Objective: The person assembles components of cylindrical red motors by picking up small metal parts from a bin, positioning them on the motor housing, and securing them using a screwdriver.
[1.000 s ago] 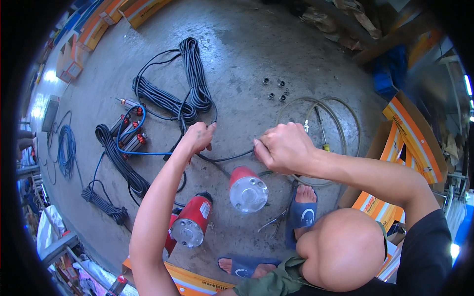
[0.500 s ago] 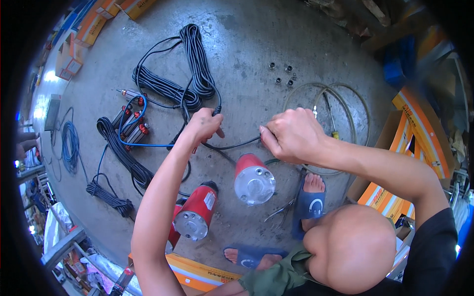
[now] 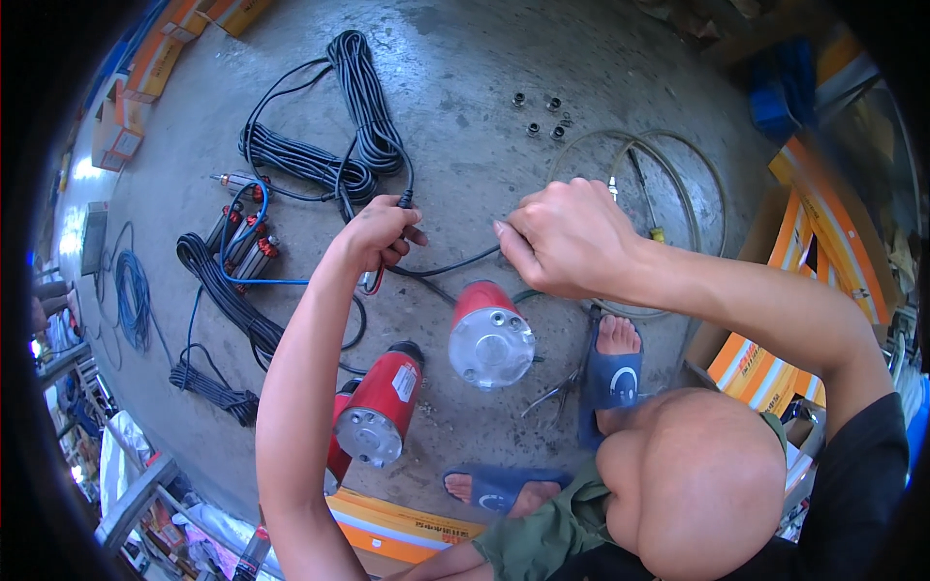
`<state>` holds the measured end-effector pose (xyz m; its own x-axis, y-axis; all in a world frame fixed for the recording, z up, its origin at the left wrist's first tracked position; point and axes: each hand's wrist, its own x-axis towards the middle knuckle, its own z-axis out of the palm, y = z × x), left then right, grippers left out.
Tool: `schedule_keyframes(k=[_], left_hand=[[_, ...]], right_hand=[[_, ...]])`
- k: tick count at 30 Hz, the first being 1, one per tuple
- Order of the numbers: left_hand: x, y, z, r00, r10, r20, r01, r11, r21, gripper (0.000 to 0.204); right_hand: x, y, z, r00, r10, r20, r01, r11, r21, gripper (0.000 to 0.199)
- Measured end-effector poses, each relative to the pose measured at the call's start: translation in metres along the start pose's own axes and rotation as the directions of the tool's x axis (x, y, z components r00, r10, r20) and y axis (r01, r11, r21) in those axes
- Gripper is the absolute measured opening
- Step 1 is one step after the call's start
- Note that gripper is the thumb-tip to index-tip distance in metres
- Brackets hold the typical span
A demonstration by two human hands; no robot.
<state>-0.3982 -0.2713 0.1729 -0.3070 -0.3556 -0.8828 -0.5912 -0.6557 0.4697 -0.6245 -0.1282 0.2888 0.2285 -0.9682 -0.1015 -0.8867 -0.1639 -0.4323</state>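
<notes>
Beyond the red cylinder (image 3: 490,339), the right hand (image 3: 572,237) clenches the dark cable (image 3: 450,265); the left hand (image 3: 383,232) curls, its hold hidden, wire ends (image 3: 371,281) now showing more beneath, seemingly easier to reach.

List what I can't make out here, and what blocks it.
Head view:
Black cable inside the right hand: hidden by the hand's back.
Rear red cylinder: largely covered by the front red cylinder and left forearm.
Metal fittings: too small for detail.
Top-left orange box: cut off by the upper edge.
</notes>
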Motion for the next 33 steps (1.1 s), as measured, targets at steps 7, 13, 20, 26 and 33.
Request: schedule_keyframes(k=[7,13,20,26,33], left_hand=[[0.0,0.0,0.006,0.975,-0.012,-0.223,0.02,0.999,0.035,0.051],[-0.011,0.001,-0.003,0.958,0.128,-0.258,-0.115,0.991,0.067,0.051],[0.001,0.007,-0.012,0.945,0.238,-0.227,-0.124,0.897,0.424,0.054],[0.001,-0.002,0.003,0.773,0.55,-0.317,-0.251,0.724,0.643,0.059],[0.013,-0.014,0.002,0.706,0.624,-0.334,-0.21,0.635,0.743,0.053]], right_hand=[[-0.002,0.0,-0.002,1.0,0.015,0.019,-0.014,0.998,-0.055,0.038],[-0.001,0.003,0.0,0.99,-0.142,0.012,0.143,0.988,-0.062,0.039],[0.0,0.002,0.004,0.991,-0.127,-0.037,0.127,0.992,-0.003,0.042],[-0.002,0.002,0.005,0.995,-0.098,-0.037,0.097,0.995,-0.03,0.042],[0.002,-0.002,-0.001,0.978,-0.207,0.024,0.208,0.978,-0.029,0.044]])
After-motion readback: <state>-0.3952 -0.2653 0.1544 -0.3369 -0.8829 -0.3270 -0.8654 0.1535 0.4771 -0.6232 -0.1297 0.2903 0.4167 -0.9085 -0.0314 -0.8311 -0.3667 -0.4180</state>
